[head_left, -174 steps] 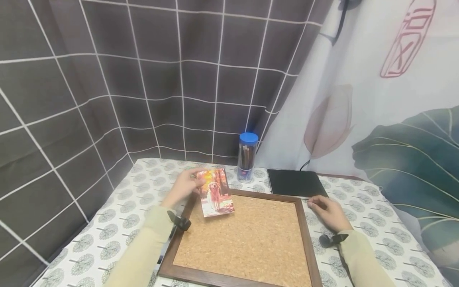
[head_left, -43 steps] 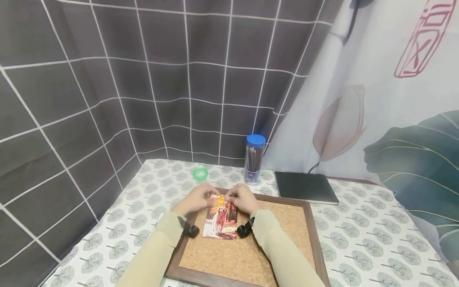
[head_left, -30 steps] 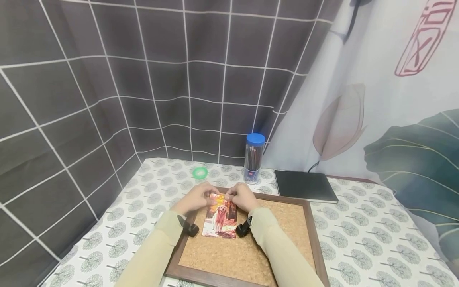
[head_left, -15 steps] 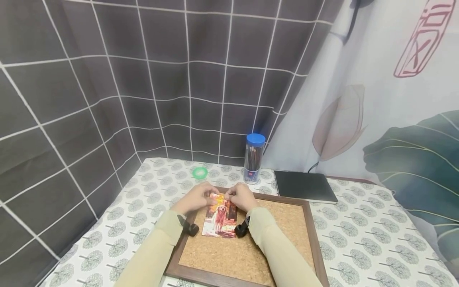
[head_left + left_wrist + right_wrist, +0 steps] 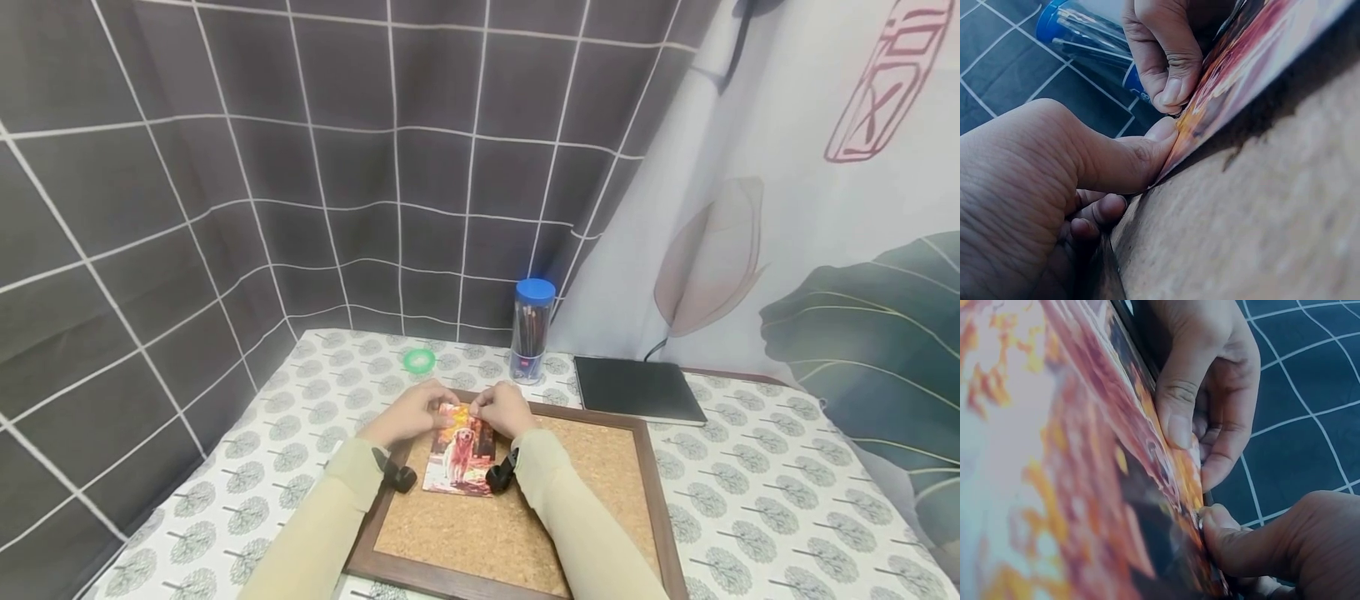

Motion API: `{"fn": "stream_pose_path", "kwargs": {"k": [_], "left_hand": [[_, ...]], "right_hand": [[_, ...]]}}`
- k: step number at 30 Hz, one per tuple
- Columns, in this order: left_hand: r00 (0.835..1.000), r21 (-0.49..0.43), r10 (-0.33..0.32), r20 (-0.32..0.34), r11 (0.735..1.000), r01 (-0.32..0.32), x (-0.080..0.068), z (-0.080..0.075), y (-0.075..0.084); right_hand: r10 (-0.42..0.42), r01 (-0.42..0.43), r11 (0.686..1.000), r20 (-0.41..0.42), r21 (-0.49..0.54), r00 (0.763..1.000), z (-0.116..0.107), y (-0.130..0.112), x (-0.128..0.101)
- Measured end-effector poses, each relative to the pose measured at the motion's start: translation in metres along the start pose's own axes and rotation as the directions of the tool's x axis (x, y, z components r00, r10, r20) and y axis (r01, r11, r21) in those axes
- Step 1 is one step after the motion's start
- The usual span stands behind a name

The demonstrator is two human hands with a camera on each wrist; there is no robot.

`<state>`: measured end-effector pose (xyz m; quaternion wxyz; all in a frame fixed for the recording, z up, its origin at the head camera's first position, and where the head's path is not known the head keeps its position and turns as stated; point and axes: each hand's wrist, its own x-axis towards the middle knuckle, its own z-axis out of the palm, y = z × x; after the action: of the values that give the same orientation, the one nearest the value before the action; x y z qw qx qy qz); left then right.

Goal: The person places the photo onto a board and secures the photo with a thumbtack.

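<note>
A dog photo (image 5: 459,454) lies on the upper left part of a cork board (image 5: 510,533) with a brown wooden frame. At the photo's top left corner my left hand (image 5: 408,415) grips the edge, its thumb on the printed face. Just to the right, my right hand (image 5: 506,410) pinches a tiny pale pin-like thing (image 5: 1200,521) against the top edge. Its exact kind is mostly hidden by the fingertips. In the left wrist view the photo (image 5: 1235,81) stands slightly off the cork along its near edge. The two thumbs are almost touching.
Behind the board stand a clear tube with a blue lid (image 5: 531,329), holding pencils, and a black flat notebook or pad (image 5: 637,389). An open green-rimmed round container (image 5: 418,361) sits back left. A tree-print cloth (image 5: 750,500) covers the table; dark grid fabric hangs behind.
Several seconds ago my left hand held the photo above the board and my right hand lay beside it. Now both meet at its top edge. Lately only the right wrist has turned slightly inward.
</note>
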<state>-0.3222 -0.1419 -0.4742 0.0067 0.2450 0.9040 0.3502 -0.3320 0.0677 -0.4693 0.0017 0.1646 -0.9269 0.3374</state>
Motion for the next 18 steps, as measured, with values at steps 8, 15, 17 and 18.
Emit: {"fn": "stream_pose_path", "kwargs": {"k": [8,15,17,18], "left_hand": [[1.0,0.002,-0.004,-0.004,1.0,0.004,-0.002,-0.0011,0.0008],[1.0,0.003,-0.016,0.003,1.0,0.016,-0.0019,0.0001,-0.0006],[1.0,0.0,-0.013,0.0,1.0,0.013,-0.001,-0.0001,-0.0008],[1.0,0.0,-0.011,-0.002,1.0,0.011,-0.0006,-0.0004,-0.0007]], "right_hand": [[0.045,-0.045,0.998,-0.003,0.052,0.999,0.0004,-0.0036,-0.002],[0.062,-0.062,0.996,-0.007,0.068,0.998,-0.0001,-0.0047,-0.0037],[0.063,-0.062,0.996,-0.021,0.061,0.998,-0.0006,-0.0052,-0.0035],[0.061,-0.059,0.997,-0.027,0.057,0.998,-0.0008,-0.0055,-0.0033]]}}
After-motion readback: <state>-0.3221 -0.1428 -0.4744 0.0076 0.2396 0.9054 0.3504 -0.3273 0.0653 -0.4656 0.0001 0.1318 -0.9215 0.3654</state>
